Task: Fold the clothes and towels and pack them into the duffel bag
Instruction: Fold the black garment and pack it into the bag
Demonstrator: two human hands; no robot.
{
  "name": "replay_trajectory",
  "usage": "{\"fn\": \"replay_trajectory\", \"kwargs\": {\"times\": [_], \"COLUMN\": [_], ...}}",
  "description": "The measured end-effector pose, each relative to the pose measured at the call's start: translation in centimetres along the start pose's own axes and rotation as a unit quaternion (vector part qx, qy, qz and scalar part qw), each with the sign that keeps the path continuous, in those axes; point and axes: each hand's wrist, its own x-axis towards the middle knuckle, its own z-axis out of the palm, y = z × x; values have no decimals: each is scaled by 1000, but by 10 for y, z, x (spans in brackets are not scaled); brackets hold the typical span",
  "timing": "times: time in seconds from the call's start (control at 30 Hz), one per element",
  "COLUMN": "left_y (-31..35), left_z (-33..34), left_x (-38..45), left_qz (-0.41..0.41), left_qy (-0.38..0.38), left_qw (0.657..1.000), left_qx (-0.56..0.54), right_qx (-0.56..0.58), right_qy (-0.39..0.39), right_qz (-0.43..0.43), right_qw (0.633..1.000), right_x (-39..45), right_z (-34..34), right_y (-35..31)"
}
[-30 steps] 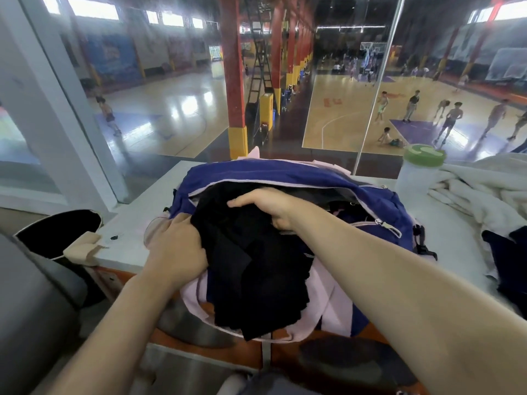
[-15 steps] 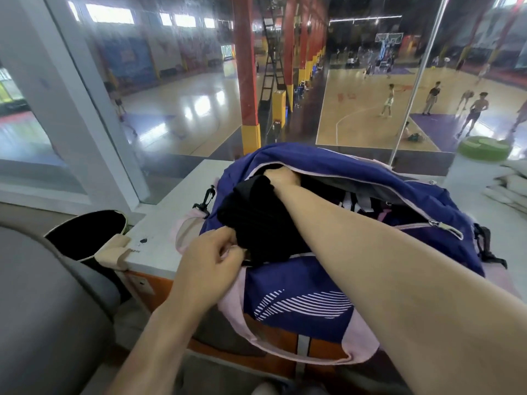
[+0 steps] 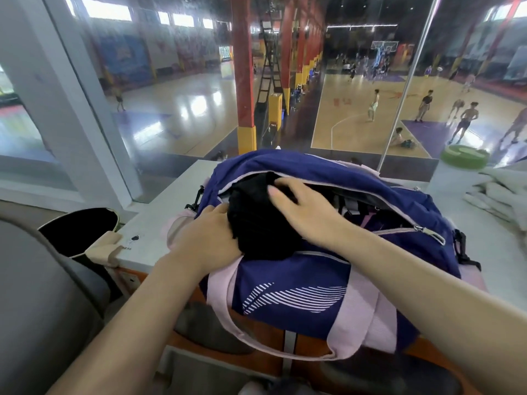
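Observation:
A navy duffel bag (image 3: 296,283) with pale pink straps and a white feather print sits on the white table (image 3: 159,212), its top zip open. A folded black garment (image 3: 262,223) bulges out of the opening's left end. My left hand (image 3: 208,238) presses against the garment's left side at the bag's edge. My right hand (image 3: 305,206) lies flat on top of the garment with fingers spread, pushing it down. White towels (image 3: 496,195) lie at the right edge of the table.
A bottle with a green lid (image 3: 462,158) stands at the back right beside the towels. A black bin (image 3: 82,232) sits below the table's left end. A glass wall behind the table overlooks a sports hall.
The black garment has gone from draped over the bag's front to tucked into the opening. My right hand came out of the bag and now lies flat on top of the garment.

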Motion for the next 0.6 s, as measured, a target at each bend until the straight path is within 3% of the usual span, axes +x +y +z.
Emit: {"fn": "replay_trajectory", "kwargs": {"times": [0.07,0.17,0.37,0.6], "left_y": [-6,-7,-3,-8], "left_z": [5,6,3,-13], "left_x": [-3,-5,-26,-42], "left_qz": [32,-28,-49,-16], "left_qy": [1,20,102,155], "left_qw": [999,997,979,950], "left_qx": [11,-63,-169,-269], "right_qx": [-39,-152,-317,-215], "right_qy": [-82,-162,-77,-52], "right_qz": [-109,-147,-151,-38], "right_qw": [990,964,933,975], "right_x": [-28,-33,-16,9], "right_z": [-4,0,26,37], "right_y": [3,15,8,-15]}}
